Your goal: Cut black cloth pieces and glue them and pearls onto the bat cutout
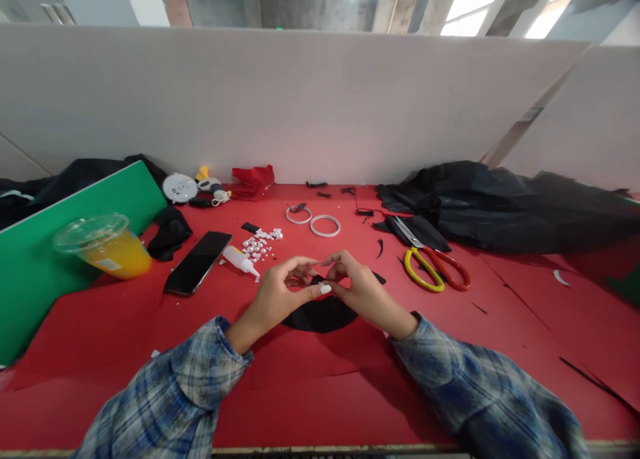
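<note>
My left hand [285, 289] and my right hand [357, 282] meet at the middle of the red table, thumbs and fingertips close together. Between them they pinch a small piece of black fabric [317, 280]. Below my hands a rounded black fabric piece [320, 316] lies flat, partly hidden by them. Left of my left hand are a white glue bottle [241, 261] and scattered white pearl beads [257, 245]. Beyond my hands lie two pale rings [325, 226] [299, 215], one with a dark scrap on it.
Scissors [424, 265] with yellow and red handles lie at right, before crumpled black fabric [490, 205]. At left are a phone [199, 263], a cup of orange drink [113, 252] and a green board [30, 272]. A white partition [300, 105] stands behind.
</note>
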Available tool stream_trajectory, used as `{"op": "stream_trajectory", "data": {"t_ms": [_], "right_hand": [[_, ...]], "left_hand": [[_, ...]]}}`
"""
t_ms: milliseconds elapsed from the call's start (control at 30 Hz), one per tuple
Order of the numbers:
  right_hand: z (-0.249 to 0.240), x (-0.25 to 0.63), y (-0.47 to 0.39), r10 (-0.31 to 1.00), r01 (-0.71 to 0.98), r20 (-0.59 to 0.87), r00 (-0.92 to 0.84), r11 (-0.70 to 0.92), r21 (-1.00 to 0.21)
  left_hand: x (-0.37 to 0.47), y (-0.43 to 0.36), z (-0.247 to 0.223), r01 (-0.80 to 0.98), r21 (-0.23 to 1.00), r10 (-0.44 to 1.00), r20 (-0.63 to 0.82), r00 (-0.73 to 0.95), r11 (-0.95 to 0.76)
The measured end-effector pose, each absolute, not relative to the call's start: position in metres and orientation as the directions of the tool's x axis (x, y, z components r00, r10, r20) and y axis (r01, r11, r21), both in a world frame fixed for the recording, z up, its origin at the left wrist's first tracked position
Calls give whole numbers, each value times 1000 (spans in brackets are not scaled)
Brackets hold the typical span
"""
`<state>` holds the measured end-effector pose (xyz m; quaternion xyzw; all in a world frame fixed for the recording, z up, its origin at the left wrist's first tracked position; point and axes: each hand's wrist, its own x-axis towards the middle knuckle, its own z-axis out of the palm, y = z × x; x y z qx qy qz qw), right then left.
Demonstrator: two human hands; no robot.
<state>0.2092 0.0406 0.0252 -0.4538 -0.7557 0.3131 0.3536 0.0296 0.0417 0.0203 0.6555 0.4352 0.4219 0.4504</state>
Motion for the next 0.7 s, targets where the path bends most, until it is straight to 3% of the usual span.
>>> {"op": "stream_trajectory", "data": {"t_ms": [200, 433, 533, 700], "right_hand": [[26, 219, 43, 898, 431, 152, -413, 340, -836], [25, 228, 48, 901, 348, 64, -430, 231, -909], [24, 229, 49, 890, 344, 54, -453, 230, -910], [22, 232, 52, 891, 386, 33, -452, 229, -894]], "left_hand": [[25, 45, 24, 222, 965, 963, 84, 256, -143], [27, 43, 25, -29, 979, 921, -181, 345, 204], [27, 42, 23, 79, 990, 912, -136, 386, 115], [23, 44, 18, 236, 967, 950, 19, 313, -97]]}}
